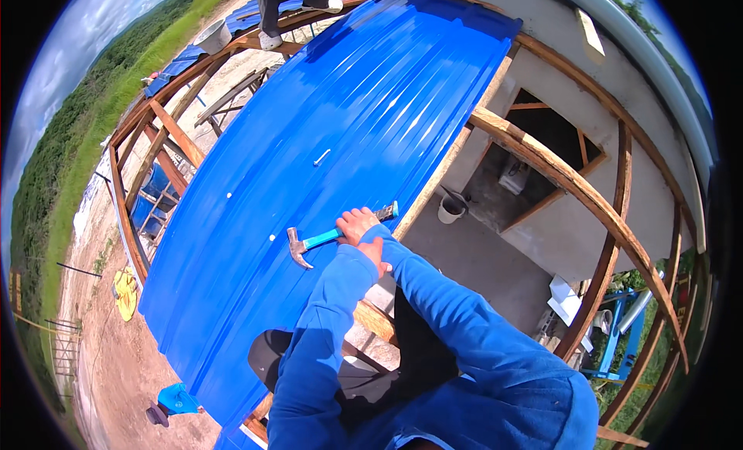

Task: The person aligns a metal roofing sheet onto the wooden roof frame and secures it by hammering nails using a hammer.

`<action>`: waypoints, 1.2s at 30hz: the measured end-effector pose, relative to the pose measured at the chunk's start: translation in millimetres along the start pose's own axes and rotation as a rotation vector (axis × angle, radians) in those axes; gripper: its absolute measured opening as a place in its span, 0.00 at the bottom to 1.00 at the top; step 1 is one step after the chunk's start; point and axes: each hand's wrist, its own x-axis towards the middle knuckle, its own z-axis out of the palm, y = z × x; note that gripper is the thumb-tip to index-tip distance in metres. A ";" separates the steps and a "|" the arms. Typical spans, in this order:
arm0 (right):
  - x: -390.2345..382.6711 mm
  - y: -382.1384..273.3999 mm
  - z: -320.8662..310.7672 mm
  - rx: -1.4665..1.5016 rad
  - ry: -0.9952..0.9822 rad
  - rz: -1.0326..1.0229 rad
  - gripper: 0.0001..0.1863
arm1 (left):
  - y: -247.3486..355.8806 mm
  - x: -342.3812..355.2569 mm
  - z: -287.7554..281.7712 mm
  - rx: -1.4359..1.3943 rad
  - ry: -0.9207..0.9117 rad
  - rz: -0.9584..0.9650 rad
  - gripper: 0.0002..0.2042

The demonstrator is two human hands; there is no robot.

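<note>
A claw hammer [311,239] with a teal and black handle lies across my right hand's grip, its metal head pointing left over the blue metal roofing sheet [255,171]. My right hand [357,224] is closed round the handle. Just below it, my left hand [374,255] is closed at the cuff of my right sleeve [387,245]; some of its fingers are hidden. Farther up the sheet lies a small nail-like piece [322,157]. Two pale round spots, perhaps fastener heads, show to the left of the hammer.
Curved wooden beams [557,167] frame an open gap on the right, with a floor and a bucket [452,208] far below. At the top, another person's foot [270,41] stands by the sheet's edge near a pale bucket [213,37]. Bare ground drops away left.
</note>
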 end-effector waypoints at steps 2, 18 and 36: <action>5.5 -5.2 9.6 0.017 0.034 -0.017 0.13 | -22.7 -7.8 -1.3 -0.145 0.108 0.029 0.20; -113.2 271.1 -173.2 -0.388 0.470 0.884 0.15 | -99.4 -41.2 18.9 -0.536 0.672 -0.121 0.23; -209.6 431.3 -182.4 -0.386 0.079 0.995 0.24 | -130.3 142.9 7.0 -0.422 0.962 -0.272 0.20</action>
